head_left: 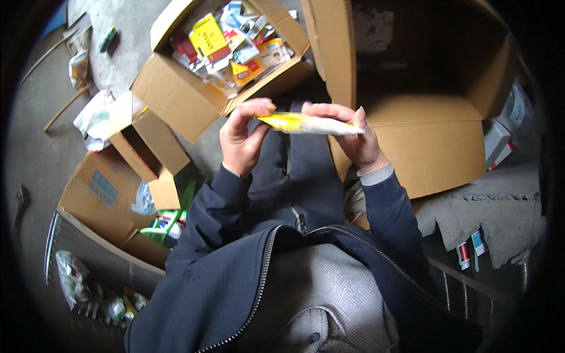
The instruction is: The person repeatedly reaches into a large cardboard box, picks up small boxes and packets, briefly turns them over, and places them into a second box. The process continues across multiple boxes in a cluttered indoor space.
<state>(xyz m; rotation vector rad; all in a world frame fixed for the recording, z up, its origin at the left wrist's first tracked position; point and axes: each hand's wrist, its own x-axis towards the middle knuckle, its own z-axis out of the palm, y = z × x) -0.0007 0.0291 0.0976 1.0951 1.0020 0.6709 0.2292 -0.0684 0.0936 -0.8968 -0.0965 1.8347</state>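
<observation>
A thin, flat piece of yellow and white packaging is held level in front of my lap, seen almost edge-on. My left hand pinches its yellow end between thumb and fingers. At the white end, my right hand grips it, with the fingers along the far edge and the thumb near the corner. Whether it is a flattened carton or a packet, I cannot tell. Just beyond my hands stands an open cardboard box full of flattened colourful cartons, with a yellow carton on top.
A large open cardboard box stands at the right, some paper pieces deep inside. At the left are a small open box and another cardboard box holding a green plastic item. A broken grey slab lies at the right.
</observation>
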